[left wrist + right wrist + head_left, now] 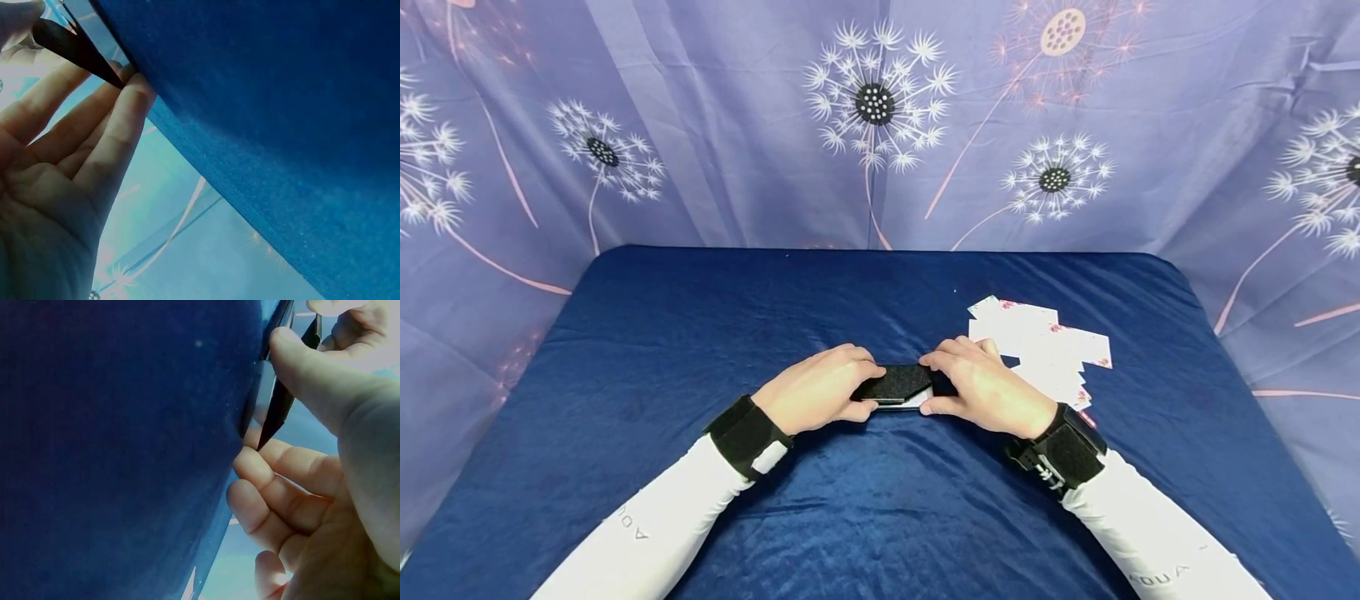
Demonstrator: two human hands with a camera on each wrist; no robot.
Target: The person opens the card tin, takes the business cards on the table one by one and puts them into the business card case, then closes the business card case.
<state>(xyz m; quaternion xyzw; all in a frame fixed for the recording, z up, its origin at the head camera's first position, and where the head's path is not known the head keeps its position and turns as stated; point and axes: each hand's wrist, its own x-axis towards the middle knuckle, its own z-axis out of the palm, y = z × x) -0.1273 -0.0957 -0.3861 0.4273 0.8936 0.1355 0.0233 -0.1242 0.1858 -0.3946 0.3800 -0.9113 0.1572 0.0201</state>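
Black case (892,385): lay on the surface at the middle, between both hands, its long side running left to right.
Case flap (895,382): stood slightly raised at the near side, with one slanted corner toward the right; a pale inner face (919,400) showed beneath it.
Left hand (822,387): held the left end of the case, thumb at the near edge, fingers bent over the top.
Right hand (988,387): held the right end, thumb at the near corner and fingers at the far one, so the case sat between them.
White cards (1013,329): lay spread and overlapping on the surface, just beyond and to the right of the right hand, which hid part of them; small red floral prints marked several corners.
Blue surface (700,317): was covered in soft, slightly wrinkled cloth.
Wrist bands: a black one on the left (747,435), another on the right (1067,450).
White sleeves (647,521): covered both forearms and carried grey lettering.
Lavender curtain (737,100): hung behind the surface, printed with white dandelions (875,104) and pink stems.
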